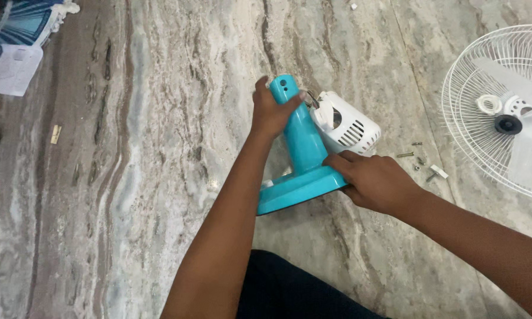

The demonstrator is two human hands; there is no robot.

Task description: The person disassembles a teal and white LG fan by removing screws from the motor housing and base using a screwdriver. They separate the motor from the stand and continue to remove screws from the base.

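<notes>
I see my left hand (pixel 273 112) closed around the top of the teal fan stand (pixel 301 155), which lies tilted on the marble floor (pixel 159 177) at frame centre. At its 1 o'clock sits the white motor housing (pixel 348 125) — touching the stand. My right hand (pixel 373 180) grips the base edge at 4 o'clock; loose screws (pixel 416 158) and the fan guard (pixel 502 106) lie at 3 o'clock.

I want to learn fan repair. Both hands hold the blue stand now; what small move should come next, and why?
Probably tilt the stand upright with the left hand while the right hand steadies its base. It leans on its rim now, and the white motor housing rests against the column's top, so upright footing would seem steadier.
</notes>
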